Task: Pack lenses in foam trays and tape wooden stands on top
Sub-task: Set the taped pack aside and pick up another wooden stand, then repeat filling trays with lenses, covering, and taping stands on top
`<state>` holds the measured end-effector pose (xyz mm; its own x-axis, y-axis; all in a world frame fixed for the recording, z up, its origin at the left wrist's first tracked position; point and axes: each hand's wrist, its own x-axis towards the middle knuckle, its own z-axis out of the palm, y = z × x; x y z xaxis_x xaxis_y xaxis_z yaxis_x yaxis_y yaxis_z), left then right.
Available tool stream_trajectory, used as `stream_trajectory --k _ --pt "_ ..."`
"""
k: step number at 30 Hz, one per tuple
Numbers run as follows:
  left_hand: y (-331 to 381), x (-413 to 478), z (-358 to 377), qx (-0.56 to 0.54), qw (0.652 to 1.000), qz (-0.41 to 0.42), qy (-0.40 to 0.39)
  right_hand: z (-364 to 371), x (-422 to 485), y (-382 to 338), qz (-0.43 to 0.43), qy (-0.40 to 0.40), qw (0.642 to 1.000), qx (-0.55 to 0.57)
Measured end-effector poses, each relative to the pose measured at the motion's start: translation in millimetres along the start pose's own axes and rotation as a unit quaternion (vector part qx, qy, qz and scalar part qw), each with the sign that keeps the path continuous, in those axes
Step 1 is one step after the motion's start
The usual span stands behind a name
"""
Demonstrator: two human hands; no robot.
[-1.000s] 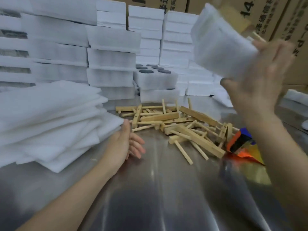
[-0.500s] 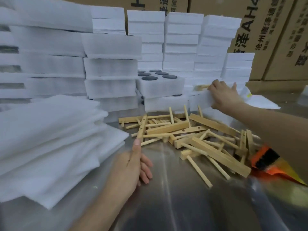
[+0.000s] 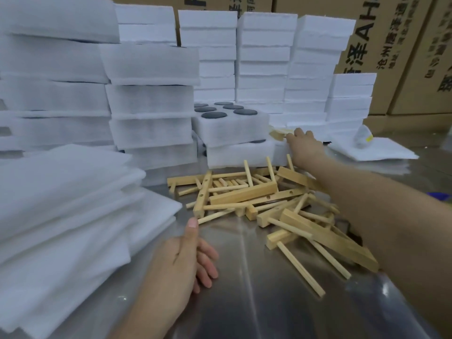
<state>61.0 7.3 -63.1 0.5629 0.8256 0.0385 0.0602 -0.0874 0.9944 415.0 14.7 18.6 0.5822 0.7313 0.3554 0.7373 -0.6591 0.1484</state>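
Moved since a second earlier: right hand (image 3: 303, 143), which then held a finished foam pack (image 3: 282, 152) high at the right, has come down and set it at the far side of the steel table (image 3: 244, 302), against the low trays.

- Right hand: fingers bent over the pack's top, beside the taped wooden stand (image 3: 277, 135); whether it grips or only presses cannot be told.
- Left hand (image 3: 186, 260): little changed; rests on the near table, thumb straight, fingers loosely curled, holding nothing, just beside the foam sheets (image 3: 61, 216).
- Judgement: one pack appears complete and stowed; the next cycle is likely due.
- Loaded foam tray (image 3: 230, 133): far centre, dark lenses (image 3: 214, 115) seated in its round wells, no stand on it yet.
- Loose wooden stands (image 3: 256, 199): heaped mid-table, between the two hands.
- Foam tray stacks (image 3: 266, 59): ranked along the far edge.

Writing: cardboard cartons (image 3: 401, 52) behind carry large black "AH", the character "泽", and a smaller line beginning "沧州"; the rest is cropped or too blurred to read. No brand shows on the foam or the wood.
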Motion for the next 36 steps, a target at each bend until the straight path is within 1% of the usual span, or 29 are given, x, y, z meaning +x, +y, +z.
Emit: stream_trajectory --k 2,3,4,5,6,7,8,9,10,11,13,15,17,20,23,25,27,29,30,31,32,33,34,35,36 --pt "0.0 -2.5 -0.4 0.006 1.0 0.015 0.008 -19.2 6.7 10.2 -0.006 -0.049 0.997 0.061" --pt "-0.1 -3.9 -0.4 0.009 1.0 0.024 0.01 -32.3 9.2 12.4 0.005 -0.038 0.992 0.122" --pt "0.1 -4.8 0.1 0.011 0.999 0.031 0.01 -46.3 9.8 10.4 0.022 0.005 0.978 0.206" --pt "0.1 -5.4 0.6 0.012 0.999 0.035 0.009 -59.0 6.6 2.9 0.036 0.063 0.947 0.313" --pt "-0.1 -5.4 1.0 0.011 0.999 0.036 0.008 -69.4 1.0 -8.4 0.027 0.114 0.907 0.405" --pt "-0.9 -4.8 1.2 0.011 0.999 0.037 0.009 -78.7 -5.9 -21.3 -0.021 0.13 0.876 0.464" --pt "-1.9 -3.7 1.1 0.012 0.999 0.038 0.009 -85.2 -12.9 -35.0 -0.092 0.098 0.867 0.479" --pt "-2.9 -2.3 1.0 0.013 0.999 0.039 0.01 -86.9 -18.6 -48.3 -0.159 0.047 0.88 0.444" --pt "-3.9 -1.6 1.1 0.013 0.999 0.037 0.009 -84.9 -21.8 -60.5 -0.203 0.008 0.903 0.379" --pt "-4.7 -0.8 1.3 0.011 0.999 0.034 0.008 -81.3 -23.7 -70.7 -0.224 -0.001 0.92 0.322" --pt "-4.2 0.8 1.1 0.003 1.0 0.025 0.006 -73.9 -21.9 -85.1 -0.207 0.027 0.938 0.275" --pt "-2.8 2.3 0.3 -0.003 1.0 0.022 0.009 -73.2 -23.3 -96.3 -0.162 0.047 0.947 0.272" --pt "-0.7 1.2 0.6 -0.003 0.999 0.027 0.023 -80.0 -30.1 -103.0 -0.139 0.052 0.954 0.262" --pt "6.6 -5.7 0.5 -0.045 0.997 0.027 0.054 -99.8 -61.7 -100.9 -0.142 0.106 0.944 0.278" --pt "13.6 -7.4 -1.7 -0.107 0.989 0.029 0.1 -113.1 -125.5 -90.9 -0.15 0.165 0.927 0.303" --pt "15.3 -11.4 -4.1 -0.094 0.982 0.079 0.14 -116.5 -182.3 -80.9 -0.156 0.193 0.908 0.338" --pt "18.5 -22.8 -8.1 -0.038 0.968 0.183 0.165 -117.0 -239.1 -68.5 -0.178 0.227 0.89 0.353" --pt "26.1 -35.5 -10.9 0.005 0.944 0.291 0.155 -115.6 -290.8 -60.9 -0.213 0.239 0.879 0.353" --pt "31.7 -40.8 -13.8 0.023 0.931 0.332 0.152 -112.9 -313.0 -60.5 -0.231 0.223 0.88 0.35" --pt "37.2 -43.6 -19.7 0.067 0.905 0.383 0.17 -107.5 -330.1 -61.1 -0.251 0.196 0.885 0.34" --pt "44.1 -46.3 -26.8 0.144 0.865 0.438 0.198 -100.9 -341.9 -62.2 -0.27 0.166 0.893 0.32" --pt "51.4 -48.5 -35.2 0.239 0.808 0.484 0.236 -94.7 -348.4 -63.5 -0.282 0.133 0.902 0.3" --pt "57.5 -49.3 -44.3 0.33 0.744 0.506 0.285 -90.3 -349.7 -64.4 -0.289 0.1 0.906 0.292" --pt "62.5 -48.1 -54.0 0.406 0.698 0.49 0.33 -89.2 -345.8 -65.3 -0.292 0.073 0.906 0.298" --pt "66.7 -46.9 -63.6 0.464 0.682 0.436 0.36 -90.7 -338.6 -66.3 -0.294 0.054 0.904 0.307"
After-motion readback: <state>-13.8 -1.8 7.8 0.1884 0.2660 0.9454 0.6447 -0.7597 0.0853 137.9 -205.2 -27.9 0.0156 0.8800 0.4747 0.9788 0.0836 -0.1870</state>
